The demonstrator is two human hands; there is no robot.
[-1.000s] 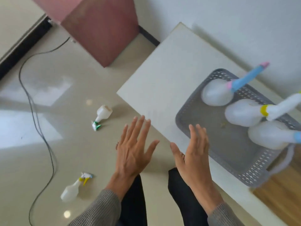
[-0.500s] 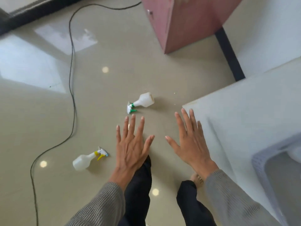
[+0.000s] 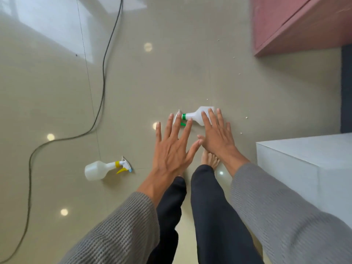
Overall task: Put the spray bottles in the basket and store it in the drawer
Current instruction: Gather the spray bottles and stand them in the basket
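Two white spray bottles lie on the glossy beige floor. The one with a green collar [image 3: 196,116] lies on its side just beyond my fingertips, partly covered by both hands. The one with a yellow trigger [image 3: 99,169] lies to the lower left. My left hand [image 3: 172,149] is spread flat, fingers apart, holding nothing, above the green bottle's nozzle. My right hand [image 3: 217,139] is also spread and empty, its fingers over the green bottle's body. The basket is out of view.
A white table corner [image 3: 304,161] stands at the right. A reddish cabinet [image 3: 297,21] is at the top right. A black cable [image 3: 102,77] snakes across the floor at the left. My legs and a bare foot [image 3: 209,160] are below the hands.
The view swung away from the table and basket down to the floor. Both open hands now reach over the green-collared bottle, which sits much closer than before.
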